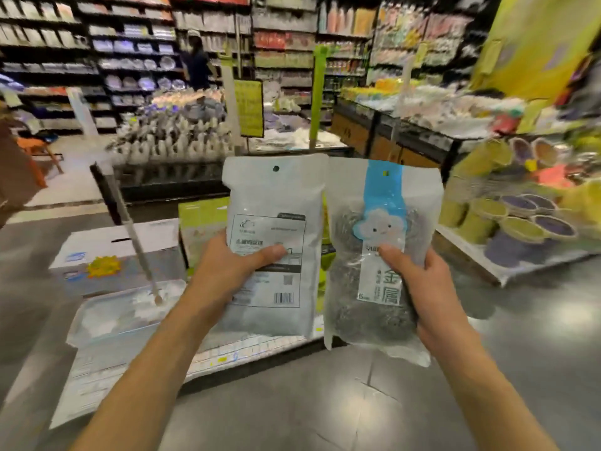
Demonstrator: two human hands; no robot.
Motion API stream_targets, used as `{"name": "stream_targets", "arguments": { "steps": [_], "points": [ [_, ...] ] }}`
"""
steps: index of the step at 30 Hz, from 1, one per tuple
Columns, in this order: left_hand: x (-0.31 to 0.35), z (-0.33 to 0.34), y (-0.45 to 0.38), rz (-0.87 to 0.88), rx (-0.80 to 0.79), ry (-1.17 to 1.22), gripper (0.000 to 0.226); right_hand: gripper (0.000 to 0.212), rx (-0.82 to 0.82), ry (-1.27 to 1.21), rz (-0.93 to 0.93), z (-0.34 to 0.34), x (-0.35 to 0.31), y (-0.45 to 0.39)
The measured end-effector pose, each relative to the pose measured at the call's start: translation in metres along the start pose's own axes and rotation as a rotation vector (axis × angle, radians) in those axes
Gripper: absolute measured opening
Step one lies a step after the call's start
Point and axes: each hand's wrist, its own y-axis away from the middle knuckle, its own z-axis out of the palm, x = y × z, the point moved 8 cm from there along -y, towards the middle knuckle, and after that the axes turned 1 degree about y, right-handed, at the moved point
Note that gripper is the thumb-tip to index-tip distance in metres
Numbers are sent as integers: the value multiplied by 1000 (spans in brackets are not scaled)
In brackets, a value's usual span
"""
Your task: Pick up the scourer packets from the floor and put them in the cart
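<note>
I hold two scourer packets upright in front of me, side by side. My left hand (227, 271) grips the left packet (276, 203), which shows its white printed back with a barcode. My right hand (426, 288) grips the right packet (383, 196), whose front has a blue strip, a cloud face and grey steel scourers inside. Below and behind the packets lies a low flat cart (97, 379) loaded with white boxes and a green box (201, 222).
A mop handle (130, 222) leans over the boxes on the cart's left. Display stands with bottles are ahead, and stacked green and purple buckets (520, 219) are on the right. A person (196, 60) stands far back by the shelves. Grey floor lies below me.
</note>
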Motion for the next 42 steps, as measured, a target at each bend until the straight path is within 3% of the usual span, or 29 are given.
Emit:
{"name": "stream_targets", "arguments": {
  "steps": [8, 19, 25, 32, 35, 42],
  "points": [
    [-12, 235, -71, -20, -307, 45, 29, 38, 351, 30, 12, -197, -14, -49],
    [-23, 523, -121, -31, -821, 9, 33, 27, 833, 22, 44, -400, -1, -71],
    [-18, 689, -111, -27, -1123, -11, 40, 44, 1125, -7, 20, -491, -20, -64],
    [-21, 840, -31, -22, -1485, -73, 34, 53, 1511, 43, -3, -568, -30, 18],
    [-23, 891, 32, -39, -1657, -93, 35, 39, 1669, 67, -1, -592, -28, 71],
    [-40, 977, 204, 15, -1982, -145, 37, 56, 1975, 82, 16, -633, -13, 190]
  ]
}}
